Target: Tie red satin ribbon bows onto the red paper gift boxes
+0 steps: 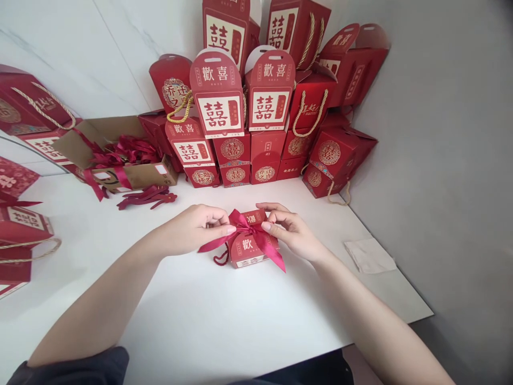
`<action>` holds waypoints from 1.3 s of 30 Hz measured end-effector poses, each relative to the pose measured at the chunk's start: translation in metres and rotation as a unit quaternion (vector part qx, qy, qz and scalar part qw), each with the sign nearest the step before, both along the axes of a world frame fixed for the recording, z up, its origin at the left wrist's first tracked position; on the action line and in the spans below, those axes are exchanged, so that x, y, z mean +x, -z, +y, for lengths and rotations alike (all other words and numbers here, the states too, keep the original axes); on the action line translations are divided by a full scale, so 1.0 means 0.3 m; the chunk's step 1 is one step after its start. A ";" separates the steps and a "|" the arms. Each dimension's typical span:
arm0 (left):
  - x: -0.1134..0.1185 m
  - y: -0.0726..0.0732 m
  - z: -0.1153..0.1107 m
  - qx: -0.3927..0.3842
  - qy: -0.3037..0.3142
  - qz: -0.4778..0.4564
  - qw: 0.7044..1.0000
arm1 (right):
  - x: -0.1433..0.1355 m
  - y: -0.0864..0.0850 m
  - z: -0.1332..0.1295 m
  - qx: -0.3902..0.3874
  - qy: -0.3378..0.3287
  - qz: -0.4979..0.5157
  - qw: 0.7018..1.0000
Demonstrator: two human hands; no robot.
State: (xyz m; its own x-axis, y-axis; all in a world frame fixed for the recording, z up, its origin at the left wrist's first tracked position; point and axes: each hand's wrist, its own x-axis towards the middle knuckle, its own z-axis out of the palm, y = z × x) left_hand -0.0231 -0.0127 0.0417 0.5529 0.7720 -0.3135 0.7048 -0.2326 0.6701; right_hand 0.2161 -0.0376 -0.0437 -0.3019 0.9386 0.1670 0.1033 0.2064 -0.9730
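Left fingers (pixel 230 229) and right fingers (pixel 267 226) pinch a bow (pixel 245 227) over a white table (pixel 212 321) (grey wall (pixel 433 160) alongside).

From 1 camera on the person's head, the view faces forward and down, with the left hand (pixel 188 230) and right hand (pixel 295 234) at close range near mid-frame, the white table (pixel 224 315) below them, and the red boxes (pixel 218 91) and wall (pixel 124 32) farther off.
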 end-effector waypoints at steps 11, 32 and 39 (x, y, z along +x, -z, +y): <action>-0.016 0.040 0.060 -0.106 0.030 0.020 0.994 | 0.007 0.010 0.010 0.028 -0.017 -0.019 0.999; -0.018 0.012 0.039 0.205 -0.007 -0.021 0.979 | 0.053 0.000 0.027 0.022 0.038 0.019 0.999; 0.110 0.158 0.003 0.247 -0.034 -0.139 0.958 | 0.003 0.014 0.017 -0.029 -0.002 0.038 0.999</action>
State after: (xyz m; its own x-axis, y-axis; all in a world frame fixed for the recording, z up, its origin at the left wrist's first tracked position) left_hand 0.0099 -0.0119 -0.0058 0.5051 0.8256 0.2517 0.5393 -0.5296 0.6548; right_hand 0.2169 -0.0324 -0.0479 -0.2944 0.9462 0.1345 0.0274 0.1491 -0.9884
